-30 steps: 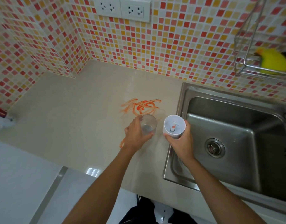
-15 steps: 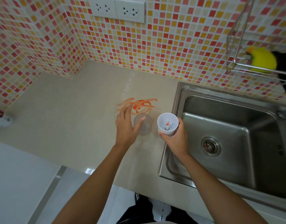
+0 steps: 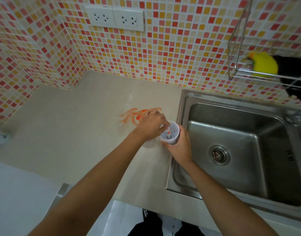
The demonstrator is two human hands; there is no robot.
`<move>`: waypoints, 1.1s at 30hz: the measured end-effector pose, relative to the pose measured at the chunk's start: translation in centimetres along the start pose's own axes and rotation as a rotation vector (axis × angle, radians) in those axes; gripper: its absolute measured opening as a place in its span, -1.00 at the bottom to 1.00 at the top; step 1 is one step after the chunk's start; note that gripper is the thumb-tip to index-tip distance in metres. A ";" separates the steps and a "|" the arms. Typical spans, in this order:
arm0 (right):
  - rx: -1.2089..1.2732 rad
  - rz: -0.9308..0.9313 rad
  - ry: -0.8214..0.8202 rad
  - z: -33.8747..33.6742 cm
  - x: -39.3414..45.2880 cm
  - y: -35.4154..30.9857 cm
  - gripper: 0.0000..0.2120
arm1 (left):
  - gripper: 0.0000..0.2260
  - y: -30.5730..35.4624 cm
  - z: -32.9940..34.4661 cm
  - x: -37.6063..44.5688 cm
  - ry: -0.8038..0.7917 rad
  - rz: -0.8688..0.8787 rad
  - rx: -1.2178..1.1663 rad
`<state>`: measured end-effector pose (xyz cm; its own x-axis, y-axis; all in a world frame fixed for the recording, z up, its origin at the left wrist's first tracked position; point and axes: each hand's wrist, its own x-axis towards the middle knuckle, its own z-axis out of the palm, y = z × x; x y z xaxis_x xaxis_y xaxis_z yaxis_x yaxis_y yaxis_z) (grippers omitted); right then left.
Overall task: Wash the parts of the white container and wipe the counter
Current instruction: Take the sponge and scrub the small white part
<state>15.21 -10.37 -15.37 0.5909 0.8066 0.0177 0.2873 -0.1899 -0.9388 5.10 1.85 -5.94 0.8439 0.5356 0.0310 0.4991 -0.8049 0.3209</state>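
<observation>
My right hand (image 3: 179,146) grips the white container (image 3: 171,135) from the side, upright at the counter's edge by the sink. My left hand (image 3: 150,124) reaches into its open top, with the fingertips pinched on the orange-stained centre stem (image 3: 168,133) inside. The clear lid (image 3: 148,143) rests on the beige counter (image 3: 78,130) beneath my left wrist, mostly hidden. An orange smear (image 3: 134,114) marks the counter just behind my left hand.
A steel sink (image 3: 231,150) with a drain lies to the right. A wire rack (image 3: 265,77) on the tiled wall holds a yellow sponge (image 3: 263,64) and something black. Sockets (image 3: 115,18) sit on the wall. A small white object (image 3: 0,138) lies at the far left.
My left hand let go of the clear lid on the counter, then moved right into the white container and pinched its centre stem. My right hand kept holding the container.
</observation>
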 end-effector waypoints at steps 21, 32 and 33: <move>-0.016 0.066 -0.015 1.3 0.3 0.3 -0.09 | -0.61 0.0 1.4 -0.5 -0.121 0.154 0.391; -0.056 0.046 0.022 1.2 0.7 0.3 -0.21 | -0.75 0.5 -1.0 1.2 0.103 0.163 0.352; -0.088 0.045 0.014 1.2 1.0 0.1 -0.21 | -0.80 0.4 -1.7 1.9 0.144 0.165 0.326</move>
<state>14.87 -8.93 -15.84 0.6150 0.7883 -0.0189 0.3245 -0.2748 -0.9051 6.58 3.02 -4.11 0.8933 0.4037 0.1974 0.4147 -0.9098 -0.0164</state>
